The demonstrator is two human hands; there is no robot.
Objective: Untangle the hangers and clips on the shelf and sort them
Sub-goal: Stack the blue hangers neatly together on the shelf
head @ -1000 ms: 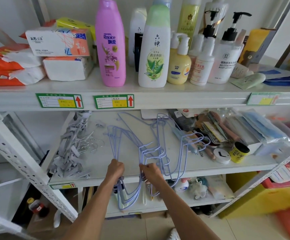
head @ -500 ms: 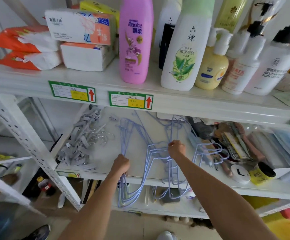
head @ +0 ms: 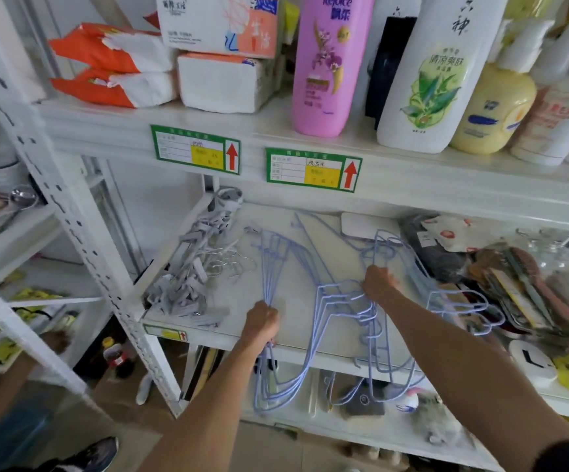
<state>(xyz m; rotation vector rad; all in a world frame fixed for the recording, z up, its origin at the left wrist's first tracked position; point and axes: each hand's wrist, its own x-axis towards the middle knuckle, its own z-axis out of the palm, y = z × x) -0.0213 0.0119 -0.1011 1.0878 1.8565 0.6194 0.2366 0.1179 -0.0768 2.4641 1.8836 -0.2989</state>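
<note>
Right hand point(head: 378, 283) has reached further back from the shelf edge, fist curled round wires of a tangled pale-blue wire hanger bunch point(head: 339, 303), left hand point(head: 262, 323) clenched on a second blue hanger bundle point(head: 269, 267) overhanging the white shelf point(head: 235, 296) front, grey plastic clips point(head: 187, 284) heaped left.

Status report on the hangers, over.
Left hand grips one blue hanger bundle, right hand grips the jumbled second bundle. Grey clip pile sits left, untouched. Packets crowd the right side.
</note>
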